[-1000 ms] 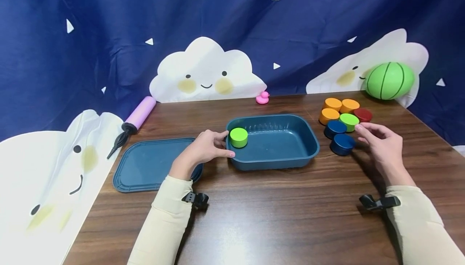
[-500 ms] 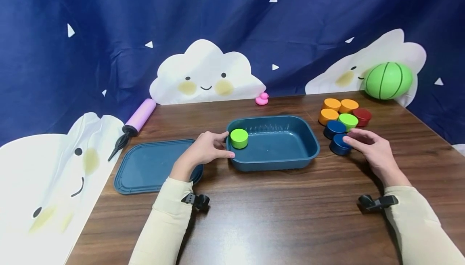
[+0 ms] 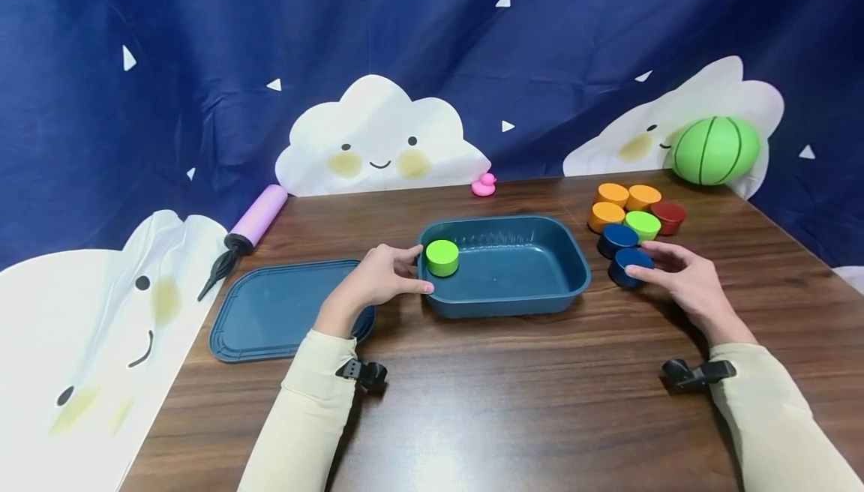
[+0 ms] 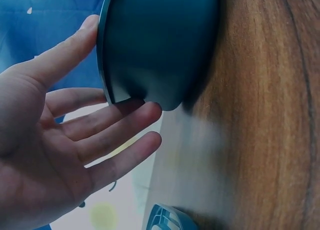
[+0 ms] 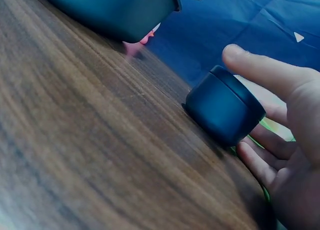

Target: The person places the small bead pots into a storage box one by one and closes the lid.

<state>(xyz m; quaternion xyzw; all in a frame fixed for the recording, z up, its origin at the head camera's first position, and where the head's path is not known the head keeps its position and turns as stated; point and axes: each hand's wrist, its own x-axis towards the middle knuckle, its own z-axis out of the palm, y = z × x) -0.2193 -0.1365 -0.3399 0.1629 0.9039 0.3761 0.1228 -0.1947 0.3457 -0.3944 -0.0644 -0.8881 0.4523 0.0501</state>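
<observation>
In the head view my left hand (image 3: 381, 276) is at the left end of a dark teal plastic box (image 3: 502, 303). Thumb and fingers, fairly straight, touch its rim and end wall, as the left wrist view also shows. Inside the box, at the left, stands a light green round block (image 3: 442, 258). My right hand (image 3: 691, 286) is around the nearer blue round tin (image 3: 626, 270), thumb on the near side and fingers behind. From the right wrist view, this tin (image 5: 222, 108) has a seam near its top, and the thumb looks slightly apart from it.
Behind the nearer tin stand another blue one (image 3: 617, 238), a green one (image 3: 642, 225), a dark red one (image 3: 668, 217) and several orange ones (image 3: 605, 216). A teal lid (image 3: 283, 312) lies left. Farther back are a purple pump (image 3: 259, 214), a pink duck (image 3: 483, 185) and a green ball (image 3: 715, 151).
My right hand has moved left and nearer, from beside the green and blue pieces to around the nearer blue tin. The left hand stays at the box.
</observation>
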